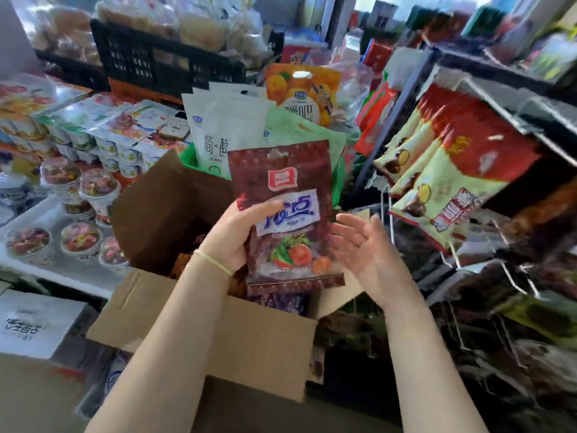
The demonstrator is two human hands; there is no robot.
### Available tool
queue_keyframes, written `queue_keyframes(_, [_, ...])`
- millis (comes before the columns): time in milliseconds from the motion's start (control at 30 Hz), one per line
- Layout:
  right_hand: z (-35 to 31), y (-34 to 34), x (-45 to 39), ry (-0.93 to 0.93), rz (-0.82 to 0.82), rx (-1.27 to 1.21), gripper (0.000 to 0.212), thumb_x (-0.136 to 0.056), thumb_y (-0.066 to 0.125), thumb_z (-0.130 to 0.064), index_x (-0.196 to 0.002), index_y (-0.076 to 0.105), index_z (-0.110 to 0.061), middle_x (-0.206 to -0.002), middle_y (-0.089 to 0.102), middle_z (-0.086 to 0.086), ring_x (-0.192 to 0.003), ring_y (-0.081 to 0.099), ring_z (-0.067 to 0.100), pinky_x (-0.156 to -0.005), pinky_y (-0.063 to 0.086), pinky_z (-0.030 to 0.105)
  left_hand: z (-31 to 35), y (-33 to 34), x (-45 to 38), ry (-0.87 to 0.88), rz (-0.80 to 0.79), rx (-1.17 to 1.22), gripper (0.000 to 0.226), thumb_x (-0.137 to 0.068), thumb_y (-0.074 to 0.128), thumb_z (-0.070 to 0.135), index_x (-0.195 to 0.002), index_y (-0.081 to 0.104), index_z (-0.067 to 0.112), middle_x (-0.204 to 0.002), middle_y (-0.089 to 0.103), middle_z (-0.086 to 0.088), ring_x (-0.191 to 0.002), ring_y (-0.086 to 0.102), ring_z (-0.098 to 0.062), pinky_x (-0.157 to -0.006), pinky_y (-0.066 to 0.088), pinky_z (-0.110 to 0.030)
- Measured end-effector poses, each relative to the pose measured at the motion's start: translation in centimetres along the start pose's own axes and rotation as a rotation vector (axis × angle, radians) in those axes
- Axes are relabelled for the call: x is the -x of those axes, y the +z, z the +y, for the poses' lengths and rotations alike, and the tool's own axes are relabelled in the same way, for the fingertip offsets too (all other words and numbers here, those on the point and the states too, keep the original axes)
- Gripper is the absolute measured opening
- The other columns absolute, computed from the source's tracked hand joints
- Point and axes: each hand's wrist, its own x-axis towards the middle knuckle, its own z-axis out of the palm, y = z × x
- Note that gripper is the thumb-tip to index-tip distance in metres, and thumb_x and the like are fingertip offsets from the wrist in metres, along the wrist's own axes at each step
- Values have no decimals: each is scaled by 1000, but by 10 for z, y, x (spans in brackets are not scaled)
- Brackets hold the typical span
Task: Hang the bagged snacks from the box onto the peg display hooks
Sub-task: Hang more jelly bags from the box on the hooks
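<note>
Head view. A dark red snack bag (285, 214) is held upright above the open cardboard box (218, 335), its long axis running near vertical with the hang-hole end uppermost. The bag is gripped by the left hand (232, 235) at its lower left edge, thumb laid across the front label and fingers curled behind. The right hand (363, 248) is held just beside the bag's right edge with palm turned inward and fingers spread and relaxed; nothing is held in it, and contact with the bag cannot be confirmed.

The bare wire peg hooks (387, 207) are seen to the right of the bag, beside the right hand, below a row of red-and-cream bags (443, 170) already hung on the rack. The right hand is judged the nearer to the hooks, so the coming move is judged to turn on carrying the bag's top end rightward and lining its hole up with a hook tip. More dark bags are glimpsed inside the box, below the held one.

Writing: on the held bag a red square logo is noted above a white panel with large blue characters, not legible through blur; a picture of red and green produce is printed lower down. Behind, a white pouch (218, 132) bears "简醇", and an orange pouch (301, 92) bears large characters that cannot be read with certainty
</note>
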Motion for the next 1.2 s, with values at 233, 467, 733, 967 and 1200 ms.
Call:
queue_keyframes(233, [-72, -45, 49, -268, 199, 126, 39, -77, 72, -49, -107, 72, -24, -109, 76, 2, -105, 72, 21, -96, 53, 44, -13, 136, 2, 32, -214, -239, 31, -78, 84, 17, -107, 75, 9, -109, 74, -19, -94, 74, -30, -88, 60, -43])
queue_keyframes(467, [-123, -172, 115, -345, 477, 92, 33, -95, 63, -40, -107, 74, -11, -106, 76, 8, -101, 73, 27, -95, 55, 49, -86, 282, -8, 39, -181, -286, 20, -90, 71, 19, -102, 74, 4, -99, 76, -20, -86, 75, -33, -80, 61, -43])
queue_keyframes(733, [-166, -294, 146, -509, 676, 30, 15, -97, 65, -26, -98, 74, -14, -97, 78, 5, -91, 75, 25, -76, 60, 39, -171, 410, -31, 157, -147, -417, 23, -86, 78, 29, -98, 74, 9, -98, 77, -16, -91, 74, -38, -87, 57, -61])
queue_keyframes(967, [-199, -375, 150, -607, 784, 75, 21, -96, 66, -29, -79, 77, -21, -88, 77, 3, -91, 73, 30, -85, 60, 47, -213, 476, -45, 558, -86, -622, 56, -92, 68, 14, -134, 40, 37, -103, 66, -3, -89, 67, -11, -75, 59, -31])
queue_keyframes(1200, [-219, -405, 140, -621, 834, 129, 24, -97, 64, -24, -79, 70, -9, -67, 64, -6, -66, 60, 8, -62, 50, 23, -230, 483, -49, 789, 70, -868, 60, -88, 66, 5, -138, 41, 26, -108, 56, 0, -76, 62, -6, -72, 55, -26])
